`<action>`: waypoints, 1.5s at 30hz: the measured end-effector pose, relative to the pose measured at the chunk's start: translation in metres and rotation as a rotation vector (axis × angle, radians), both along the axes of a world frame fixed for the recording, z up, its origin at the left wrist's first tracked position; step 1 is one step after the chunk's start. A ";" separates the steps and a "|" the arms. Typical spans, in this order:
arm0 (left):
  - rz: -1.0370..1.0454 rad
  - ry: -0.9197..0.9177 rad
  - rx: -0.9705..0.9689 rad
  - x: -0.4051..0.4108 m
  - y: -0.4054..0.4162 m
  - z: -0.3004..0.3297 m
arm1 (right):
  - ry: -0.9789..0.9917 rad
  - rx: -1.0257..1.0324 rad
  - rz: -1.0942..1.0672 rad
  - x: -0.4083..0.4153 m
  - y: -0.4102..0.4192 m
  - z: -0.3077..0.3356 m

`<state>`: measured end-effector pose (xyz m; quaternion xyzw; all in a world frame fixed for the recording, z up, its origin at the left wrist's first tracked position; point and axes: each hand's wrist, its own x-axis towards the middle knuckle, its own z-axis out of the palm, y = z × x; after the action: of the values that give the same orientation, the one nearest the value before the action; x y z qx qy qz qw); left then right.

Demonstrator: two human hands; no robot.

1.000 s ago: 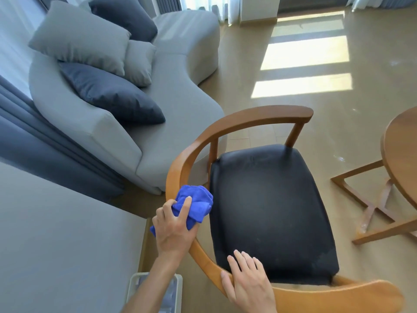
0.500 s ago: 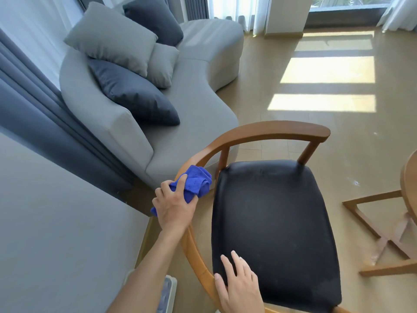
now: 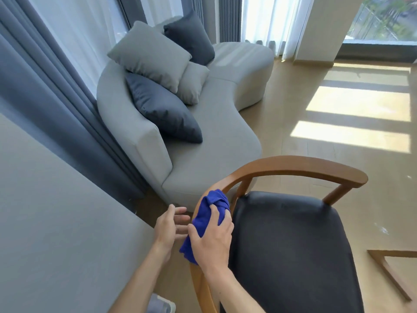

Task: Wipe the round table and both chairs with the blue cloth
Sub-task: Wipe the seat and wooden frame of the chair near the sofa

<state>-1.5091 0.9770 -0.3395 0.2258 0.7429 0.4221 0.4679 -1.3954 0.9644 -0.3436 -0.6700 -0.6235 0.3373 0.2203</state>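
1. Cloth (image 3: 208,219): blue, bunched, draped over the chair's curved wooden rail (image 3: 284,163) at its left bend, just beside the seat's rear left corner. Its lower end hangs past the rail on the outer side.
2. Right hand (image 3: 212,241): lies on top of the cloth, fingers curled round it and pinching a fold near the top, pressing it against the rail.
3. Left hand (image 3: 168,227): fingers straight and spread, holding nothing, just left of the cloth's hanging end; whether the fingertips touch the cloth cannot be told.
4. Chair: wooden frame, black padded seat (image 3: 291,251), one rail running as back and arms. The rail's far end stops above the seat's far right corner on a slanted post.
5. Table: only a piece of wooden base (image 3: 392,271) shows at the right edge, on the floor, apart from the chair.
6. Sofa (image 3: 216,141): grey, curved, beyond the chair, carrying two grey and two dark cushions (image 3: 163,107) at its left end.
7. Curtains (image 3: 45,91): grey-blue, behind the sofa.
8. Floor (image 3: 297,114): pale wood, sunlit patches at right.
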 end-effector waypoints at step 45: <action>-0.776 1.360 -0.006 0.063 0.022 -0.053 | -0.556 0.373 -0.091 0.205 0.269 -0.075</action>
<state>-1.4466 0.9992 -0.3928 0.6769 0.7356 -0.0047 0.0247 -1.1899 1.2337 -0.4187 -0.7116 -0.6802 0.0118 0.1756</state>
